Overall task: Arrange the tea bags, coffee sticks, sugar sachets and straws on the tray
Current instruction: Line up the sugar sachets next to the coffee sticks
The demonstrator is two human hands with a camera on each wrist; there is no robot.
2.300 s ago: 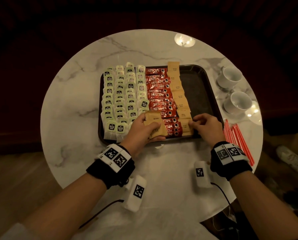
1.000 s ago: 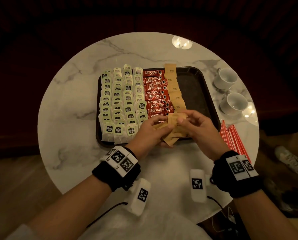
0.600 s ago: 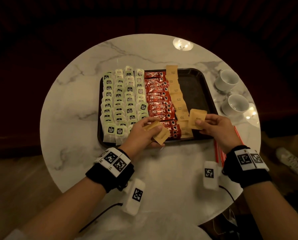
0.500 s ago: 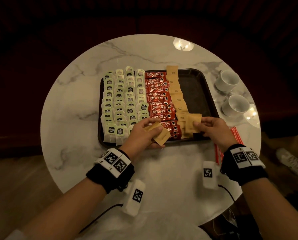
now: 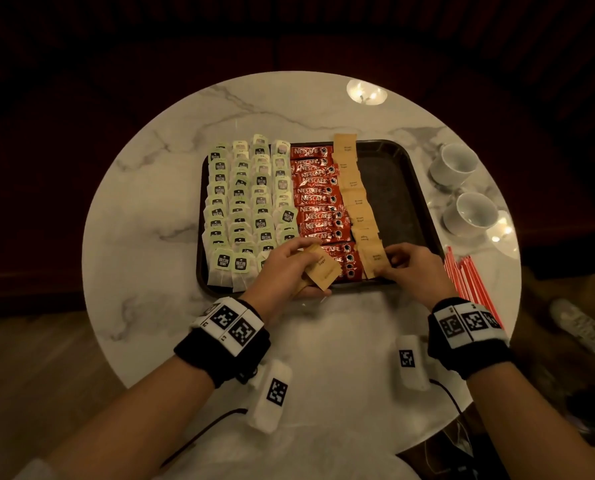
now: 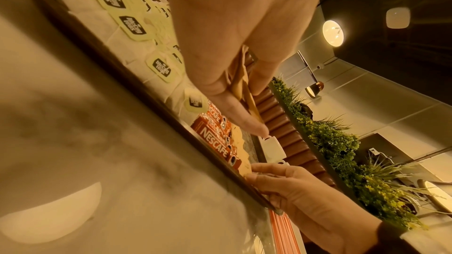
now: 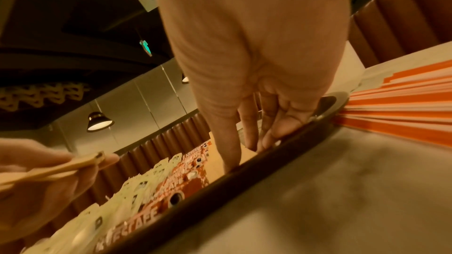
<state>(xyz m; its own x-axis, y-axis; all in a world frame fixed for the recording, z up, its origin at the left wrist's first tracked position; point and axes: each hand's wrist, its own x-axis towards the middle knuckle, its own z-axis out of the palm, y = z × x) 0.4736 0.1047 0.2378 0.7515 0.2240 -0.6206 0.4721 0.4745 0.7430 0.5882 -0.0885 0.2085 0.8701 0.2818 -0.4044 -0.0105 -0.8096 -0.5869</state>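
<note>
- Head view: a dark tray (image 5: 398,188) is sitting at the centre of a round marble table (image 5: 143,209). Tea bags (image 5: 247,202) are filling its 9 o'clock side in 4 columns, red coffee sticks (image 5: 318,202) are lying in a column just beside them, and a column of brown sugar sachets (image 5: 356,202) is running along the 3 o'clock edge of the sticks.
- The left hand (image 5: 282,268) is hovering over the tray's 6 o'clock rim, its grip pinching a small stack of spare sachets (image 5: 322,270).
- The right hand (image 5: 410,268) is touching the nearest sachet (image 5: 374,259) in the column with curled fingers; I cannot tell whether its grip is closing on it.
- Red-and-white straws (image 5: 469,278) are lying on the table at 4 o'clock, off the tray, and 2 white cups (image 5: 462,188) are standing at 2 o'clock.
- Left wrist view: thumb and fingers (image 6: 234,107) are clamping the spare sachets (image 6: 240,82) edge-on above the coffee sticks (image 6: 215,138).
- Right wrist view: the right hand's fingertips (image 7: 231,161) are pressing down inside the tray's rim (image 7: 269,163), with the straws (image 7: 403,103) fanning out just beyond it.
</note>
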